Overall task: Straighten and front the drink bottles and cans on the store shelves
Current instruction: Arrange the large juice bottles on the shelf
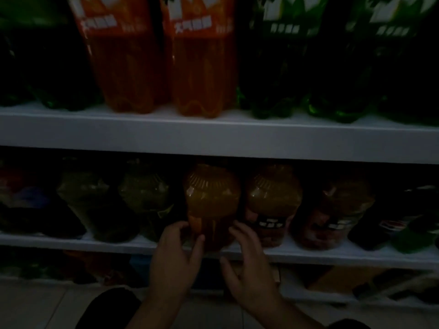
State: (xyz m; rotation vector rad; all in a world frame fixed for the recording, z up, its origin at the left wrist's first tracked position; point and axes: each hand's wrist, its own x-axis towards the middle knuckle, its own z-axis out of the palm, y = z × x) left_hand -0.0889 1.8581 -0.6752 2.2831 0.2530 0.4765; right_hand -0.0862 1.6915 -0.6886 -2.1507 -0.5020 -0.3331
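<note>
Dim lower shelf (71, 242), near its front lip: the orange drink bottle (211, 198) stands gripped low down, left hand (175, 255) and right hand (249, 264) both curled round its sides. I'd judge a hard twist could bump the labelled neighbour (273, 200) just beside it, or drag it off the lip. Three orange bottles here, two greenish bottles (95, 198) leftward, two tall orange bottles (126, 67) above.

Looks like a dimly lit shop. Shown by white tiered shelves (213, 136) packed with rows of large orange soda bottles (128, 67), green bottles (337, 74) and amber juice bottles (211, 200).
</note>
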